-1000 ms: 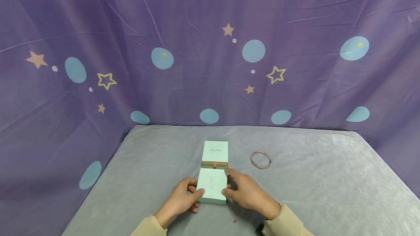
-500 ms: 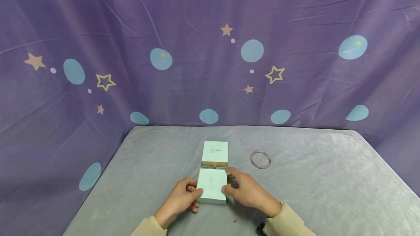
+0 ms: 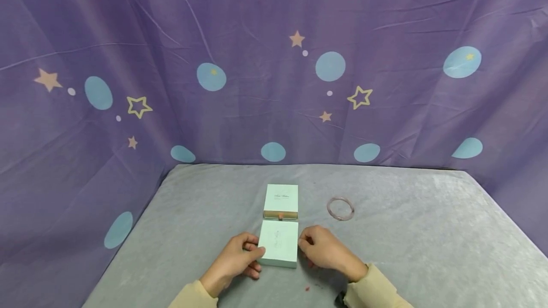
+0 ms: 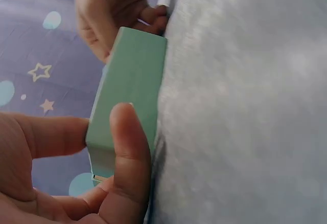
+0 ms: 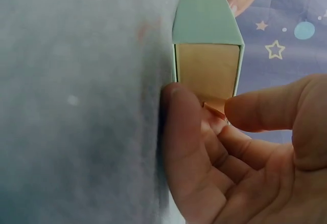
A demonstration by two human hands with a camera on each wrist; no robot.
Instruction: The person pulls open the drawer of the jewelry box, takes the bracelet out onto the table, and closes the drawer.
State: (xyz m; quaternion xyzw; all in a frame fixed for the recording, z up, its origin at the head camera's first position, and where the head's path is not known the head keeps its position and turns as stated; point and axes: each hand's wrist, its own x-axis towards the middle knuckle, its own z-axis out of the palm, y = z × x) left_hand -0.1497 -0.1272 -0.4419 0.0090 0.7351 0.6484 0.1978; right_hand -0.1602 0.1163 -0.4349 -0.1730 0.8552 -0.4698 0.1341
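A pale mint drawer box (image 3: 278,244) with faint lettering lies on the grey cloth in front of me. My left hand (image 3: 235,258) grips its left end, the thumb at the top edge and one finger (image 4: 127,137) along the near side. At the right end, the right wrist view shows a tan drawer face (image 5: 207,70) with an orange ribbon tab (image 5: 213,110). My right hand (image 3: 325,248) pinches that tab between thumb and fingers, partly hiding it. The drawer face sits about level with the sleeve's edge.
Directly behind stands a second mint box (image 3: 281,198), its tan drawer end and ribbon facing me. A thin pinkish bangle (image 3: 329,209) lies to the right on the cloth-covered table (image 3: 419,232). Purple curtains (image 3: 239,122) enclose the back and sides.
My right hand has left the box's top right edge and drawn slightly right and down, its fingers now curled at the ribbon tab. The left hand has hardly moved.
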